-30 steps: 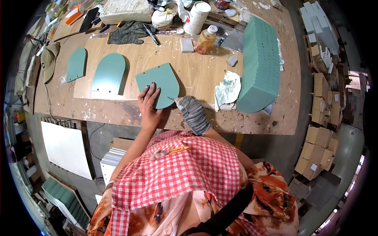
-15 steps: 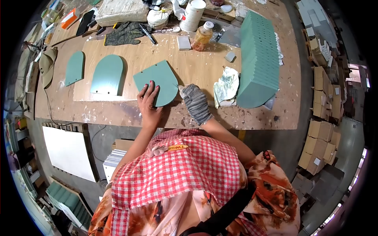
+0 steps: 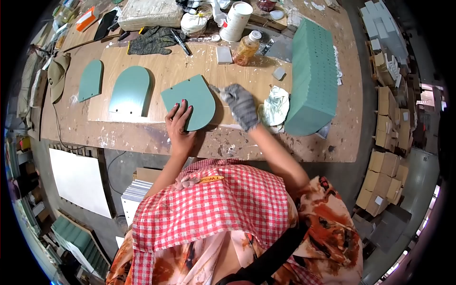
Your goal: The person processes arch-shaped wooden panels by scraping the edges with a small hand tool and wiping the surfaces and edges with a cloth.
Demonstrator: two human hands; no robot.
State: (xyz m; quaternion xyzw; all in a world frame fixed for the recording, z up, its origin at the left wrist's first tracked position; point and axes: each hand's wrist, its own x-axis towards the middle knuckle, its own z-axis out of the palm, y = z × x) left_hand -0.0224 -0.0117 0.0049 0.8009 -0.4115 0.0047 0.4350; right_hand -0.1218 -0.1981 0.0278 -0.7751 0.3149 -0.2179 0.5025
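Bare and with its fingers spread, my left hand (image 3: 180, 126) lies flat on the lower left of a green rounded board (image 3: 197, 102), which rests tilted on the wooden sheet. My right hand (image 3: 241, 105), in a grey striped glove, is closed just right of that board's curved edge. A small dark tip (image 3: 214, 88) sticks out from its fingers toward the edge; what it belongs to is too small to make out. Two more green boards, a rounded one (image 3: 130, 90) and a narrower one (image 3: 90, 80), lie to the left. A crumpled stained cloth (image 3: 275, 107) is right of the glove.
A long stack of green boards (image 3: 311, 78) stands at the right. Behind are a grey block (image 3: 224, 55), a bottle (image 3: 247, 47), a white tub (image 3: 236, 21), a spare glove (image 3: 152, 41) and a marker (image 3: 180, 42). A cap (image 3: 58, 77) hangs at the left edge.
My gloved right hand has moved up and away from me along the board's curved edge, from its lower right to its upper right. My left hand has stayed on the board.
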